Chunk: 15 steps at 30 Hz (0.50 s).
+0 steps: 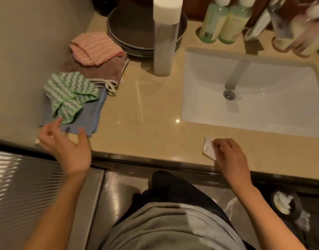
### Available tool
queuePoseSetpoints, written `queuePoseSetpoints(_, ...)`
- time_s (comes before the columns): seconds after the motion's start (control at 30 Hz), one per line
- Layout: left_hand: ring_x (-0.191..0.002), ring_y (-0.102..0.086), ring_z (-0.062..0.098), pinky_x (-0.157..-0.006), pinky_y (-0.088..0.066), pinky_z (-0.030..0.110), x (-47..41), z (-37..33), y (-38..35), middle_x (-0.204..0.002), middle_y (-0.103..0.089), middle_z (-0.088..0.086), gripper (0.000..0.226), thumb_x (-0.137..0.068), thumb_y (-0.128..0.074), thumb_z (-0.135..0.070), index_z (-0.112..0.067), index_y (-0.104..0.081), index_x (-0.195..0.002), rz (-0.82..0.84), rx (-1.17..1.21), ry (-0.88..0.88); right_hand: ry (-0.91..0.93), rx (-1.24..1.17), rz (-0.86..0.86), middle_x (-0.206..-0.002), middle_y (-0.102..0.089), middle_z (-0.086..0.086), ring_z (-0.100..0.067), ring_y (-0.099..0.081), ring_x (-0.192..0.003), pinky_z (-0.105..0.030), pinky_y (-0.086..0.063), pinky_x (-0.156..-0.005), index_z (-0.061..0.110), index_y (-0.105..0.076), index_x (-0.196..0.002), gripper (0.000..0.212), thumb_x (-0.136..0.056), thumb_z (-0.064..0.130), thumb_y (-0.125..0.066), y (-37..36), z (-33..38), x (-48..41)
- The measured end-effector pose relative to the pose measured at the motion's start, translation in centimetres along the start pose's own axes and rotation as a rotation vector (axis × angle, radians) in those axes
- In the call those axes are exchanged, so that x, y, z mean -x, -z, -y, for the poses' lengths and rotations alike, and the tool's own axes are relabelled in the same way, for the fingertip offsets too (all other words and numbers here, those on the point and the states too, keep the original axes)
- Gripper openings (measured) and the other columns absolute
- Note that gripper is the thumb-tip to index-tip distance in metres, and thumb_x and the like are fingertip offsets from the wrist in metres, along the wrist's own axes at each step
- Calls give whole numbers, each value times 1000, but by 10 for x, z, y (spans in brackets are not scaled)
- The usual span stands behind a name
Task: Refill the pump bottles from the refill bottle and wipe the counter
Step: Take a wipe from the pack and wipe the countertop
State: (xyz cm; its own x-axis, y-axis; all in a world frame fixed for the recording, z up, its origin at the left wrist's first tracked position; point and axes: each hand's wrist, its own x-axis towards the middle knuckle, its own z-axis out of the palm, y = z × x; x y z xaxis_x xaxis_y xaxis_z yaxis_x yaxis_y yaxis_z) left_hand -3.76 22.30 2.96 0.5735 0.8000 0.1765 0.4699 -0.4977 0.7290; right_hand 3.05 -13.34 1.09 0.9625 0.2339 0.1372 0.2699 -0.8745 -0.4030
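A tall clear refill bottle [165,37] with a white cap stands on the beige counter [146,112], left of the sink. Two green bottles [221,20] stand at the back, and blurred pump bottles [299,27] are at the far right. My right hand [230,157] pinches a crumpled white tissue [208,148] against the counter's front edge. My left hand [67,143] hovers with spread, relaxed fingers over the near edge of a blue cloth [86,116], holding nothing. A green zigzag cloth [68,92] lies on the blue one.
A white sink [263,98] with a drain fills the right of the counter. Stacked dark plates [135,29] sit at the back. Pink [94,47] and brown [101,69] cloths lie by the left wall. A bin [284,202] with tissues stands on the floor, lower right.
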Motion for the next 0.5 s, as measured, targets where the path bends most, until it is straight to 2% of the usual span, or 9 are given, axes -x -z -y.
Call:
queuePoseSetpoints(0.07,-126,-28,37,-103,-26,40,-17,-2,-5,-138,-30,24,43,-92,-56,-19,-4,-41,-129,58,-121,-232,-146,17,-72,-93,-61,-19,-35,-59,-79,-30,-40,-63,-2,-64,-99,15,-85,0,-62,12,-18,4)
queuePoseSetpoints(0.13,-132,-22,36,-105,-23,47,-33,-2,-16,-145,-25,21,44,-95,-51,-24,-7,-38,-134,174,-201,-345,-233,34,-131,-93,-61,-20,-36,-59,-79,-29,-37,-67,-3,-63,-101,17,-85,-2,-61,14,-21,6)
queuePoseSetpoints(0.2,-140,-12,33,-110,-16,49,-42,2,-28,-152,-16,18,47,-97,-46,-26,-8,-34,-140,285,-227,-421,-218,41,-145,-91,-62,-20,-35,-60,-76,-28,-37,-65,-4,-63,-99,16,-83,-3,-62,8,-12,5)
queuePoseSetpoints(0.3,-145,-1,25,-116,-6,46,-41,10,-46,-157,-9,11,50,-99,-41,-30,-13,-31,-144,383,-283,-451,-37,27,-47,-85,-63,-15,-31,-61,-70,-27,-40,-58,0,-65,-92,13,-79,-3,-67,-4,11,-3)
queuePoseSetpoints(0.43,-145,-4,20,-117,-2,41,-41,10,-53,-157,-14,8,51,-99,-35,-40,-20,-32,-146,398,-387,-451,209,-25,139,-85,-64,-10,-27,-62,-72,-36,-51,-55,5,-66,-94,13,-81,4,-68,-16,38,-17)
queuePoseSetpoints(0.5,-145,-7,20,-117,-2,39,-42,10,-53,-157,-16,7,52,-99,-36,-42,-22,-32,-146,404,-411,-460,309,-35,207,-87,-63,-8,-25,-61,-75,-39,-52,-56,8,-65,-96,14,-82,8,-67,-22,50,-19)
